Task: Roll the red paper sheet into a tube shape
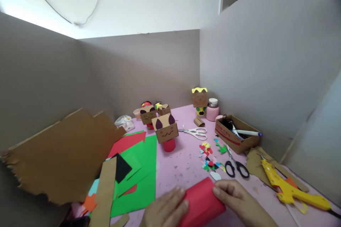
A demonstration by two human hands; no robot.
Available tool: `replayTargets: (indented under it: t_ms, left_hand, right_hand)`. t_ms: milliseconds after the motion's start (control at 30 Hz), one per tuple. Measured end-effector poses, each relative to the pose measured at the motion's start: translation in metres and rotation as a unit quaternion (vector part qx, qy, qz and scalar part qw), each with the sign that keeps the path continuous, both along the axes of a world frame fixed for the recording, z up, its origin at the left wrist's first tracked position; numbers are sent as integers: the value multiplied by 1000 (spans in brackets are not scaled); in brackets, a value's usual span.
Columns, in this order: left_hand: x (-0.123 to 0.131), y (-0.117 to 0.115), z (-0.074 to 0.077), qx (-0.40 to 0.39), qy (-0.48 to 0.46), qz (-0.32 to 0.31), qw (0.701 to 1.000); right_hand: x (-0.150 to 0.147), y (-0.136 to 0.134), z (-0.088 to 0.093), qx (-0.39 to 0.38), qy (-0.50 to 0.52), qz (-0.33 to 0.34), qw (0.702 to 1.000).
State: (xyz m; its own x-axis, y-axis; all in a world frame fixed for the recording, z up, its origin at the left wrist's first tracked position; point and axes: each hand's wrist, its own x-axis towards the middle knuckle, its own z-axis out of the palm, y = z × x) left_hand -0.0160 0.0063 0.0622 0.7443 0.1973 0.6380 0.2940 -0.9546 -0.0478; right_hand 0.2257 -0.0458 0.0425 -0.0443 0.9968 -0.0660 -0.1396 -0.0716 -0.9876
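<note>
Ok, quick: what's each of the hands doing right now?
Left hand: fingers closed on the red paper roll.
Right hand: fingers on the roll's other end.

The small open brown cardboard box point(236, 138) bears a line of red print along its front side, too small and blurred to read. No other writing shows anywhere.

Only the person's two hands & part of the forearms show, at frame bottom. Left hand point(166, 207) bare: no glove, ring or watch visible. Right hand point(234, 195) likewise bare, wrist & forearm uncovered, no sleeve in view. Short nails w/o polish, as far as can be told.
</note>
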Motion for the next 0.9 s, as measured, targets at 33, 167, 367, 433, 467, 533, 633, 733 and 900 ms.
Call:
replayTargets:
  t_ms: [33,167,367,433,467,533,633,733,900]
  left_hand:
    - [-2,0,-5,-43,-65,53,996]
    - [2,-7,-24,-361,-352,278,817]
    - [41,-24,-35,-504,-512,208,664]
    - [47,-24,-41,-533,-505,177,655]
    - [48,-23,-44,-553,-496,163,649]
    - [45,-21,-48,-596,-479,142,629]
    - [40,-18,-50,-641,-473,118,592]
    - [39,-15,-50,-666,-480,102,561]
    - [38,-11,-57,-692,-465,120,539]
  right_hand:
    - [1,1,0,5,8,-9,1000]
    - [6,4,-6,14,15,-23,1000]
    - [3,6,-18,32,-8,-26,999]
    - [0,6,-18,35,-15,-28,999]
    - [-2,7,-18,38,-20,-28,999]
    - [-4,7,-17,43,-31,-27,998]
    - [-7,8,-15,47,-49,-36,997]
    - [-10,7,-14,49,-64,-35,996]
    - [-17,5,-12,75,-119,-50,989]
